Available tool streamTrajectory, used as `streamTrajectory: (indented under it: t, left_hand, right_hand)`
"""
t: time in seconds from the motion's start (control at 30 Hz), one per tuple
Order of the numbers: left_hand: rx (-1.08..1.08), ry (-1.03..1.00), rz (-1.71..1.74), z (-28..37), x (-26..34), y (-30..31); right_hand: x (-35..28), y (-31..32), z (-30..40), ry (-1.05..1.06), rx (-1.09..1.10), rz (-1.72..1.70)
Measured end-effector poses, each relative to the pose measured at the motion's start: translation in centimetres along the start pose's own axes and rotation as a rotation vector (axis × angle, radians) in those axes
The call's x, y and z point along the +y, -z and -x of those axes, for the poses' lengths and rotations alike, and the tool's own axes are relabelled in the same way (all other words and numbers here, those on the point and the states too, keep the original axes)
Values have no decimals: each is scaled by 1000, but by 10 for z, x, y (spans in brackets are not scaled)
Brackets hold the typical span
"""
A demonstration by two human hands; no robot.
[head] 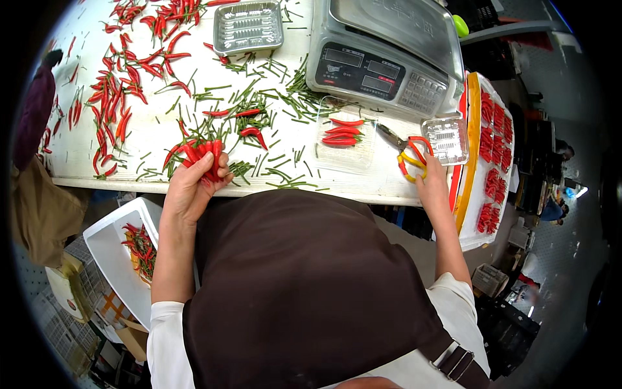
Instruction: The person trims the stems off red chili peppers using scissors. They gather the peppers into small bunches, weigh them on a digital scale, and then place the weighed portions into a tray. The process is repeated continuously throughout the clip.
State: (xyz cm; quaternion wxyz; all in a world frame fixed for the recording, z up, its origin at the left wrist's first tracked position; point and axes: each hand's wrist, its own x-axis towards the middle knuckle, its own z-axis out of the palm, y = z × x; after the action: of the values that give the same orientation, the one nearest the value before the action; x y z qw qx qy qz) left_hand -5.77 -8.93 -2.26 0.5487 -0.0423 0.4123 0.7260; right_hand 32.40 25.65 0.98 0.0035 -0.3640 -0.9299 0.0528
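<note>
My left hand (pixel 197 182) grips a bunch of red chili peppers (pixel 216 150), their green stems pointing away from me, just above the table's front edge. At the right, my right hand (pixel 432 177) holds the red and yellow handles of scissors (pixel 406 146) low over the table. The dark blades point to the far left, towards a clear plastic tray (pixel 340 155). Several red chilies (pixel 341 136) lie side by side in that tray. Cut green stems (pixel 277 170) are scattered between my hands.
A digital weighing scale (pixel 374 73) stands at the back right. Clear trays (pixel 248 26) sit behind the stems and another tray (pixel 444 141) beside the scissors. Loose chilies (pixel 112 97) cover the left side. A foam box (pixel 474 194) at right carries filled packs; a white bin (pixel 116 233) stands below left.
</note>
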Motion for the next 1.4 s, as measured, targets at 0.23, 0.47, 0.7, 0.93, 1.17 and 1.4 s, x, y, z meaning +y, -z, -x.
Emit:
streamTrajectory:
  t: [0.23, 0.47, 0.7, 0.93, 1.17, 1.4]
  left_hand:
    - [-3, 12, -10, 4, -6, -5]
    - [7, 45, -15, 8, 0, -18]
    - [-32, 33, -54, 5, 0, -26]
    - [-117, 39, -119, 27, 6, -26]
    - [-162, 31, -27, 35, -1, -20]
    - [-183, 94, 42, 27, -2, -5]
  right_hand:
    - [4, -13, -27, 62, -225, -135]
    - [-1, 30, -8, -427, -601, -587]
    - [-114, 65, -24, 79, -604, -597]
    - [-222, 56, -81, 517, -704, -447]
    - [-265, 46, -103, 648, -727, -463]
    - [-273, 34, -115, 618, -802, -462]
